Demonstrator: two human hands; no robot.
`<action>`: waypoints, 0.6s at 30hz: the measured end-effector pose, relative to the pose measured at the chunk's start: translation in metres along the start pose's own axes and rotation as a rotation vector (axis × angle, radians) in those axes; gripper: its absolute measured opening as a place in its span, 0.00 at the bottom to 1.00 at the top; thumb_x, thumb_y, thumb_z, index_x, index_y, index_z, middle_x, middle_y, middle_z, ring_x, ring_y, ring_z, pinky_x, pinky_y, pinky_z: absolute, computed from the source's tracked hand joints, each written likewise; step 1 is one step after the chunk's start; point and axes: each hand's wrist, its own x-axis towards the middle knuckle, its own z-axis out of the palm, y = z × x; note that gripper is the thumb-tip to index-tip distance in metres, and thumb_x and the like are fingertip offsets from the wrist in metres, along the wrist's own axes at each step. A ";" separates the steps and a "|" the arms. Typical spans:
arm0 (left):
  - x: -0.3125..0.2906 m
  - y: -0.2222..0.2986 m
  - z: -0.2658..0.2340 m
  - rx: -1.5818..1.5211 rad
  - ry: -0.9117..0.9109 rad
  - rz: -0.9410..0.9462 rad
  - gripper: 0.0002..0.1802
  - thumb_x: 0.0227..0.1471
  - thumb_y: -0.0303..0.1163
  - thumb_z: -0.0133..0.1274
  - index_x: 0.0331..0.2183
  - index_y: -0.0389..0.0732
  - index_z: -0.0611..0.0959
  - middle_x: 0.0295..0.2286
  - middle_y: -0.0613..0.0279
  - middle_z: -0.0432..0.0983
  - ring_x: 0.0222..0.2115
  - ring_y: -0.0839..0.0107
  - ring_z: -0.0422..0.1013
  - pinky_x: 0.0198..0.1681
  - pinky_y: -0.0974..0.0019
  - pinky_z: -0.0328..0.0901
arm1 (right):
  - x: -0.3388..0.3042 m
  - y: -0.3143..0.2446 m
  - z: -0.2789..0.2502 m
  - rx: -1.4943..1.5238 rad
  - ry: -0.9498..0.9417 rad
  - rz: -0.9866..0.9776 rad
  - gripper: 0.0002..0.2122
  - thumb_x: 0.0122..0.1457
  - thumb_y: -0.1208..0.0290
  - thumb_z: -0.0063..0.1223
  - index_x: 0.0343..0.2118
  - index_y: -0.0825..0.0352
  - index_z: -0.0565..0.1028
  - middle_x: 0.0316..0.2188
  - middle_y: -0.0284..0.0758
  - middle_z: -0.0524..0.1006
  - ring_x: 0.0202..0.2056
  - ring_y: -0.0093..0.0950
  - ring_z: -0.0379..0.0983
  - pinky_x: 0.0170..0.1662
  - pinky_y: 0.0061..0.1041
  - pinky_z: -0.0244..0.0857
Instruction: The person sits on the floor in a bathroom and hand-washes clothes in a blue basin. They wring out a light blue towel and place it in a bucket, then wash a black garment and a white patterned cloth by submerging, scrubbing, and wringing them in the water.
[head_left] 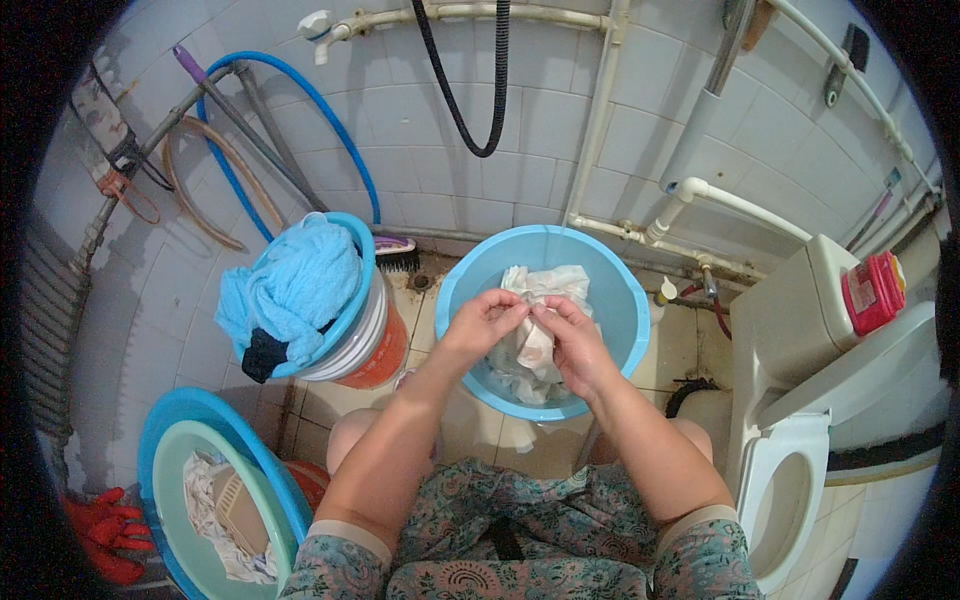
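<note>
Before a tiled wall (420, 120), hands (483, 325) partly hide white cloth (536, 347).

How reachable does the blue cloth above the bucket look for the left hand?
Probably yes: nothing seems to stand between the left hand and the blue cloth, though those fingers currently pinch white cloth.

No words or numbers can be read. A pale label (860, 289) shows on the red container (877, 294) atop the toilet tank (795, 310) at the right (its print is too small to make out).
</note>
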 end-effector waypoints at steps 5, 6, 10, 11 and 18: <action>0.002 -0.005 0.007 -0.012 0.057 0.029 0.09 0.50 0.33 0.52 0.32 0.38 0.76 0.28 0.69 0.72 0.30 0.81 0.66 0.35 0.75 0.62 | 0.010 0.012 -0.012 -0.089 0.058 -0.106 0.11 0.51 0.70 0.54 0.36 0.69 0.72 0.30 0.31 0.73 0.31 0.20 0.69 0.31 0.19 0.64; 0.002 -0.004 0.008 -0.017 0.068 0.015 0.09 0.50 0.32 0.52 0.32 0.38 0.76 0.28 0.69 0.72 0.30 0.81 0.66 0.35 0.75 0.62 | 0.011 0.011 -0.013 -0.106 0.075 -0.101 0.10 0.51 0.70 0.54 0.35 0.69 0.72 0.29 0.31 0.73 0.31 0.20 0.69 0.31 0.18 0.64; 0.003 -0.006 0.010 0.097 0.103 0.007 0.08 0.50 0.32 0.51 0.32 0.38 0.76 0.26 0.70 0.71 0.28 0.81 0.65 0.33 0.76 0.61 | 0.003 0.001 -0.010 -0.199 0.114 -0.016 0.09 0.51 0.72 0.54 0.34 0.69 0.73 0.28 0.30 0.73 0.29 0.17 0.68 0.29 0.14 0.62; 0.004 -0.008 0.011 0.116 0.106 0.007 0.08 0.50 0.32 0.51 0.32 0.37 0.76 0.26 0.70 0.71 0.28 0.81 0.64 0.33 0.76 0.61 | 0.004 0.003 -0.013 -0.186 0.118 -0.002 0.09 0.51 0.72 0.54 0.34 0.69 0.73 0.28 0.29 0.73 0.28 0.17 0.68 0.28 0.13 0.61; 0.005 -0.015 0.011 0.395 0.150 0.143 0.09 0.49 0.32 0.48 0.31 0.35 0.74 0.27 0.59 0.71 0.28 0.70 0.67 0.33 0.69 0.62 | 0.005 0.003 -0.017 -0.128 0.098 0.050 0.08 0.52 0.72 0.53 0.34 0.68 0.72 0.28 0.29 0.73 0.26 0.16 0.67 0.28 0.13 0.62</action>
